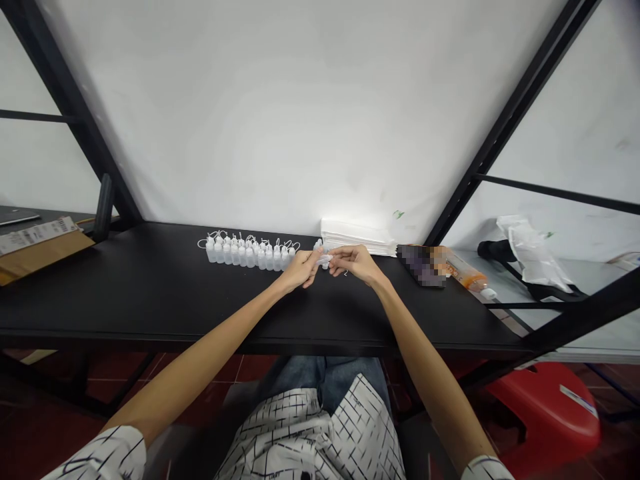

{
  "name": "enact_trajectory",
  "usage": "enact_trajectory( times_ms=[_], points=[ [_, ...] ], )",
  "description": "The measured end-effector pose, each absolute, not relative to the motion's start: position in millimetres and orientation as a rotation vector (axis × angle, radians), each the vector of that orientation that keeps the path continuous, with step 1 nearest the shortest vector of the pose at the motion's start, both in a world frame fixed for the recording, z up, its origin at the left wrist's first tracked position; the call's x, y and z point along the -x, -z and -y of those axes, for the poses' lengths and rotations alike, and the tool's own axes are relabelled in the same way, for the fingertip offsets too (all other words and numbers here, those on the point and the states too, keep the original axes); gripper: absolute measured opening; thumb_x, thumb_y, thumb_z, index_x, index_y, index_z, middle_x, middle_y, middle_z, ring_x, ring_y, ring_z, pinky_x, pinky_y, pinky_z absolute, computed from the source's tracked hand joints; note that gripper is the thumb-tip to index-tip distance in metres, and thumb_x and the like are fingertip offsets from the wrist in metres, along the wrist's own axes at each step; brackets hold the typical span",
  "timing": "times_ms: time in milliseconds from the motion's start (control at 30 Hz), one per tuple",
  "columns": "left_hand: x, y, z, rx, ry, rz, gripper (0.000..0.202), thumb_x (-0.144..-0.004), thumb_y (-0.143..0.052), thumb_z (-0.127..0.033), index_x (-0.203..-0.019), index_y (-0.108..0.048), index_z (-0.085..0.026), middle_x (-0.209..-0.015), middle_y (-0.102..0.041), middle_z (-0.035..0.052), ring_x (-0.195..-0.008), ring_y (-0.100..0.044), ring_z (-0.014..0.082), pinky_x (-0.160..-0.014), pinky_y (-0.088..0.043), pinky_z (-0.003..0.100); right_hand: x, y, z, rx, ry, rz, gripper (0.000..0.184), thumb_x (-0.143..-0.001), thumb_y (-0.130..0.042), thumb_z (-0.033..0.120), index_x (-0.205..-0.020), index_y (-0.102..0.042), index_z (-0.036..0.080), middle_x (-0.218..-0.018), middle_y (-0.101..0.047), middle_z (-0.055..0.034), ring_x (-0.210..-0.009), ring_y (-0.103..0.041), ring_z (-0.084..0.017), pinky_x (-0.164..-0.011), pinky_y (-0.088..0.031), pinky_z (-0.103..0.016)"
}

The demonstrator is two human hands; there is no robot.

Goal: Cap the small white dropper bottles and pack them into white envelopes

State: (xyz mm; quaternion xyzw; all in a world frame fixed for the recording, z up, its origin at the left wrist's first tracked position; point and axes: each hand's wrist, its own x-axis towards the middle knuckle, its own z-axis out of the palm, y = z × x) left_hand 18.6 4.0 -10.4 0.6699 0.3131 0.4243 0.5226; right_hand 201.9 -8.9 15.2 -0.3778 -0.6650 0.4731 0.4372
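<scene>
My left hand is closed around a small translucent white plastic bottle, held a little above the black table. The fingers of my right hand pinch the same bottle's upper end from the other side, and what lies between those fingertips is partly hidden. Left of my hands, several small squeeze bottles stand upright in close rows, their white caps on thin looped straps. Just behind my fingers another bottle shows in part; my hands cover the rest of that spot.
A stack of white sheets or flat packets lies against the wall behind my right hand. Farther right are a blurred dark flat item and an orange-labelled drink bottle. A cardboard box is at the left end of the black table.
</scene>
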Motion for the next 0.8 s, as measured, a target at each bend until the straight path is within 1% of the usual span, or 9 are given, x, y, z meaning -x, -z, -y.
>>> enact_trajectory(
  times_ms=[100, 167, 233, 267, 333, 400, 500, 633, 800],
  points=[
    [-19, 11, -5, -1.595, -1.019, -0.777, 0.045, -0.094, -0.046, -0.057, -0.071, -0.047, -0.018, -0.044, -0.028, -0.0113, -0.027, -0.033, 0.0050, -0.028, -0.029, 0.018, -203, -15, 9, 0.955, -1.177, 1.661, 0.041, -0.062, -0.084, 0.043, -0.087, -0.073, 0.012, -0.070, -0.072, -0.0072, -0.066, -0.071, -0.020, -0.063, -0.060, -0.032],
    [-19, 12, -8, -1.637, -1.059, -0.802, 0.038, -0.095, -0.045, -0.053, -0.085, -0.053, -0.017, -0.046, -0.036, -0.0100, -0.031, -0.041, 0.0067, -0.031, -0.033, 0.017, -203, -14, 7, 0.979, -1.174, 1.652, 0.041, -0.064, -0.083, 0.045, -0.084, -0.072, 0.011, -0.071, -0.072, -0.0083, -0.066, -0.071, -0.021, -0.063, -0.060, -0.032],
    [-17, 14, -10, -1.736, -1.096, -0.803, 0.033, -0.095, -0.048, -0.049, -0.098, -0.056, -0.017, -0.053, -0.047, -0.0068, -0.041, -0.050, 0.0081, -0.035, -0.038, 0.016, -205, -13, 5, 1.011, -1.170, 1.638, 0.042, -0.065, -0.082, 0.048, -0.082, -0.071, 0.011, -0.071, -0.072, -0.0093, -0.066, -0.071, -0.021, -0.062, -0.060, -0.032],
    [-17, 14, -12, -1.791, -1.099, -0.792, 0.032, -0.094, -0.051, -0.047, -0.103, -0.058, -0.017, -0.056, -0.051, -0.0052, -0.045, -0.053, 0.0085, -0.036, -0.039, 0.015, -205, -12, 4, 1.025, -1.171, 1.632, 0.042, -0.066, -0.081, 0.049, -0.081, -0.071, 0.011, -0.072, -0.072, -0.0097, -0.066, -0.071, -0.021, -0.062, -0.059, -0.031],
    [-15, 15, -14, -1.858, -1.087, -0.763, 0.033, -0.092, -0.054, -0.044, -0.109, -0.060, -0.017, -0.058, -0.054, -0.0039, -0.047, -0.054, 0.0085, -0.038, -0.040, 0.015, -206, -11, 3, 1.036, -1.178, 1.623, 0.044, -0.065, -0.081, 0.051, -0.081, -0.071, 0.011, -0.072, -0.073, -0.0102, -0.066, -0.072, -0.021, -0.061, -0.059, -0.030],
    [-15, 14, -14, -1.857, -1.083, -0.740, 0.032, -0.092, -0.055, -0.042, -0.109, -0.062, -0.016, -0.057, -0.053, -0.0037, -0.046, -0.052, 0.0082, -0.038, -0.040, 0.015, -206, -12, 3, 1.022, -1.189, 1.628, 0.046, -0.065, -0.081, 0.052, -0.082, -0.071, 0.011, -0.073, -0.073, -0.0105, -0.066, -0.072, -0.021, -0.060, -0.059, -0.030],
    [-15, 12, -13, -1.785, -1.116, -0.709, 0.031, -0.090, -0.057, -0.041, -0.102, -0.064, -0.014, -0.059, -0.052, -0.0034, -0.047, -0.052, 0.0080, -0.036, -0.039, 0.015, -205, -13, 5, 1.010, -1.175, 1.668, 0.045, -0.065, -0.081, 0.050, -0.082, -0.071, 0.010, -0.075, -0.073, -0.0109, -0.068, -0.072, -0.022, -0.061, -0.059, -0.030],
    [-16, 9, -11, -1.704, -1.102, -0.689, 0.031, -0.089, -0.059, -0.042, -0.098, -0.063, -0.013, -0.058, -0.048, -0.0051, -0.043, -0.051, 0.0071, -0.034, -0.038, 0.015, -203, -12, 7, 1.025, -1.140, 1.699, 0.042, -0.065, -0.081, 0.047, -0.081, -0.070, 0.010, -0.073, -0.072, -0.0099, -0.067, -0.072, -0.021, -0.061, -0.059, -0.030],
    [-16, 8, -10, -1.632, -1.052, -0.669, 0.029, -0.090, -0.059, -0.042, -0.090, -0.061, -0.013, -0.057, -0.043, -0.0068, -0.040, -0.049, 0.0064, -0.033, -0.037, 0.016, -202, -10, 5, 1.019, -1.094, 1.733, 0.042, -0.065, -0.080, 0.049, -0.078, -0.070, 0.010, -0.069, -0.071, -0.0086, -0.064, -0.071, -0.020, -0.059, -0.058, -0.029]
  ],
)
